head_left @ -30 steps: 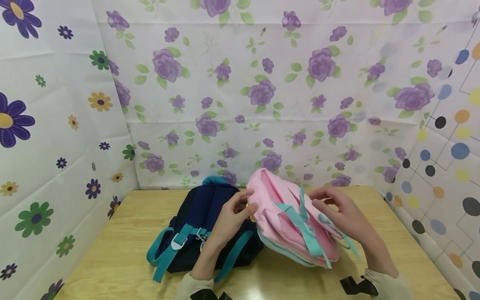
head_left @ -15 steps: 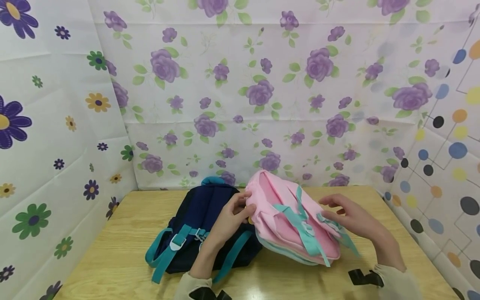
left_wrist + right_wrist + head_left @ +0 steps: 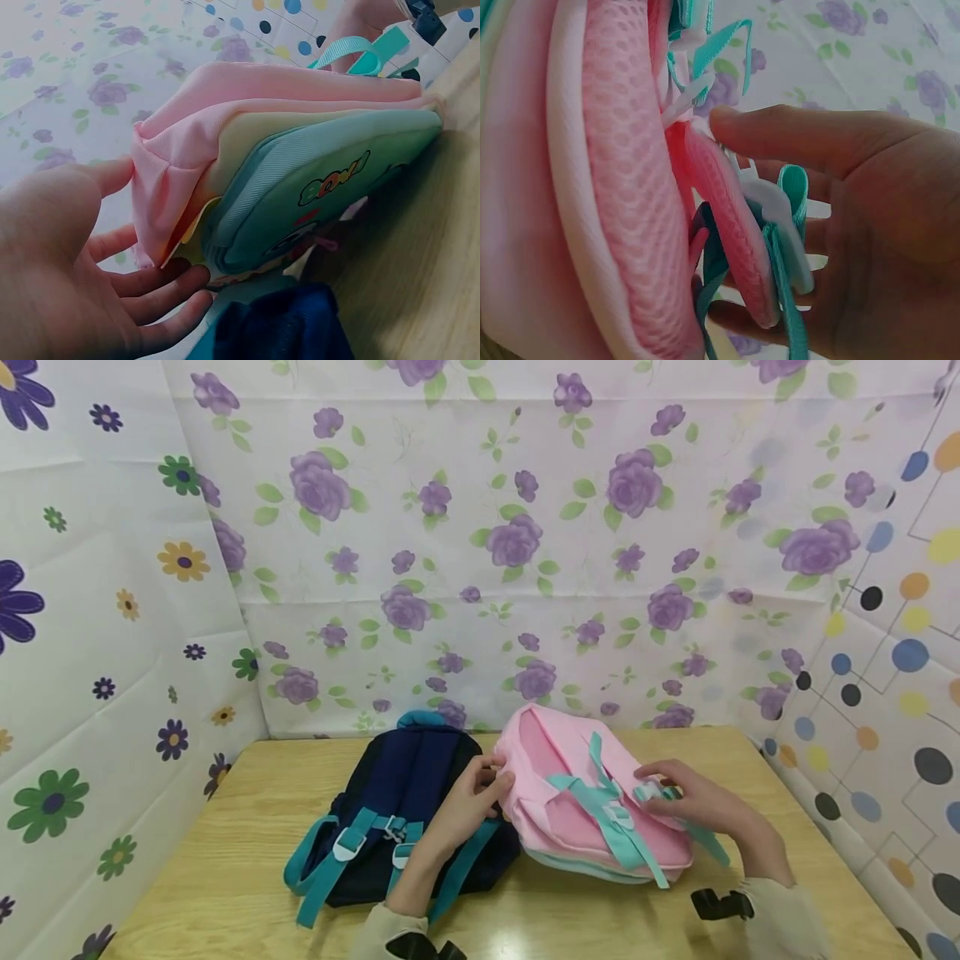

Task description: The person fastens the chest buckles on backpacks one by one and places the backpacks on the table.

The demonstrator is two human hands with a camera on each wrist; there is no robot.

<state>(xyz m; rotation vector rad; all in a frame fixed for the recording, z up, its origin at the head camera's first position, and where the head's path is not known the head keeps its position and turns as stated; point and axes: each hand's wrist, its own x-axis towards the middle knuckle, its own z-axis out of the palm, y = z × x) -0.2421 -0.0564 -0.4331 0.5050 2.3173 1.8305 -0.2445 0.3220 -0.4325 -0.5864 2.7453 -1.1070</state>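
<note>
Taking twelve o'clock as the far edge in the head view, the pink backpack (image 3: 573, 822) sits tilted at about two on the bench (image 3: 232, 852), its back and turquoise webbing showing; its underside is hidden there, so how much of it rests on the wood is hard to judge. The left hand (image 3: 465, 806) holds its nine o'clock end between thumb and fingers, though the left wrist view leaves the exact fingertip contact unclear near a yellow tab (image 3: 196, 225). That view also shows the mint front pocket (image 3: 285, 187), whose slanting lettering (image 3: 335, 178) is difficult to read. The right hand (image 3: 693, 797), on the three o'clock side, is cupped about a pink shoulder strap (image 3: 731, 225) and its white buckle (image 3: 776, 204); some fingers pass behind them, and I cannot tell whether they are clamped. A navy backpack (image 3: 427, 768) lies at nine from the pink one, partly covered by the left hand and forearm; whether the bags touch is unclear. The beige sleeves (image 3: 783, 918) are cut off at six, along the lower border.
</note>
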